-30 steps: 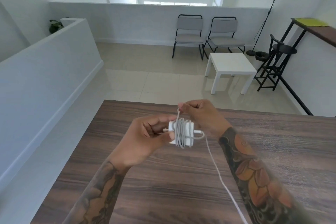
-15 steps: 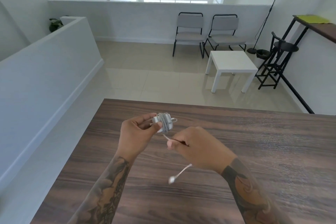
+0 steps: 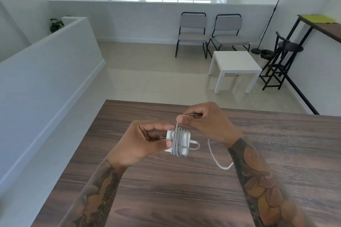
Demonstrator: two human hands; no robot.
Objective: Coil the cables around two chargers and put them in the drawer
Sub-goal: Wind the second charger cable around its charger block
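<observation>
While both tattooed forearms reached forward over the dark wood-grain bench (image 3: 184,190), the left hand (image 3: 140,142) gripped a white charger (image 3: 178,142) by its plug end, thumb and fingers curled round it, above the bench top. Grey-white cable (image 3: 215,158) wrapped the charger's body in several turns. The right hand (image 3: 204,121), just beyond it, pinched the cable between thumb and forefinger, drawing a strand up from the coil; the loose tail hung in a loop below that hand, its end seemingly hidden behind the right forearm. Farther off stood a white side table (image 3: 236,64), two grey chairs (image 3: 193,33), and black stools (image 3: 284,61) beside a high table (image 3: 323,24).
</observation>
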